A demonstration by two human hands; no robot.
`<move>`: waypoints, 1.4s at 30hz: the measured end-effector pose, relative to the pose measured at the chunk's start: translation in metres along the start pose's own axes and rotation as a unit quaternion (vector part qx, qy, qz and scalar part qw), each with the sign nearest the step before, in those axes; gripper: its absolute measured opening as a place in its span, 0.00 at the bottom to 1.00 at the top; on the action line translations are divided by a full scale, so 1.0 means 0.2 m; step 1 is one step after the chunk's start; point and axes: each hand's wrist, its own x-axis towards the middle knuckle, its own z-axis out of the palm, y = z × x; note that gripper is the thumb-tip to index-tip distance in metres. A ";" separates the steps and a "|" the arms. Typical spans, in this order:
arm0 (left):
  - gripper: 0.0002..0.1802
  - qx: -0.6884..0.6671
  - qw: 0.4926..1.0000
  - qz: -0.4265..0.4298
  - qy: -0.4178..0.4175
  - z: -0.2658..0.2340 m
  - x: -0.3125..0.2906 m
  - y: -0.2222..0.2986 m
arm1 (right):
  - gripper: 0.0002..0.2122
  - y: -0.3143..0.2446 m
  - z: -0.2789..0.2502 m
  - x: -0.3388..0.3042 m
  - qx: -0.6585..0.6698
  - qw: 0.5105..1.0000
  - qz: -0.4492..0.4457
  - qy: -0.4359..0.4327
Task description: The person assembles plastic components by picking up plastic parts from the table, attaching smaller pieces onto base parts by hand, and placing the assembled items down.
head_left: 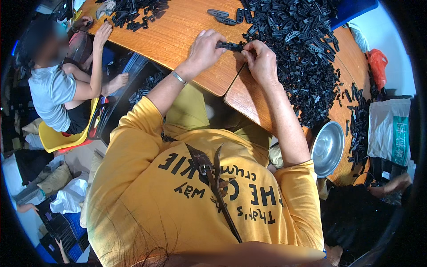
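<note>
My left hand (206, 51), with a metal bracelet at its wrist, pinches one end of a short black plastic part (231, 46) over the wooden table (178, 40). At the other end, the thumb and fingers of my right hand (262, 62) are closed on the same part. What exactly lies under the right fingertips is hidden. Just right of that hand spreads a heap of small black plastic pieces (307, 84). Longer black plastic pieces (296, 26) are piled beyond it. A few slim oval pieces (222, 18) lie apart, past the held part.
A round metal basin (328, 149) sits by the table's right side. Blue bin (356, 11) stands at the far right, with a red plastic bag (377, 69) nearer. On the left, a person in a light blue shirt (55, 95) sits handling black pieces. A gap splits the tabletops.
</note>
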 end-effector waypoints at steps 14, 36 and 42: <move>0.13 -0.430 0.890 -0.132 -0.073 -0.13 0.05 0.14 | 0.08 -0.17 -0.03 0.00 0.068 0.983 -0.136 0.102; 0.15 -0.428 0.884 -0.156 -0.103 -0.19 0.03 0.18 | 0.08 -0.18 -0.06 -0.02 0.072 0.986 -0.130 0.071; 0.12 -0.523 0.832 -0.161 -0.091 -0.18 0.02 0.19 | 0.08 -0.23 -0.06 -0.01 0.087 0.980 -0.154 0.091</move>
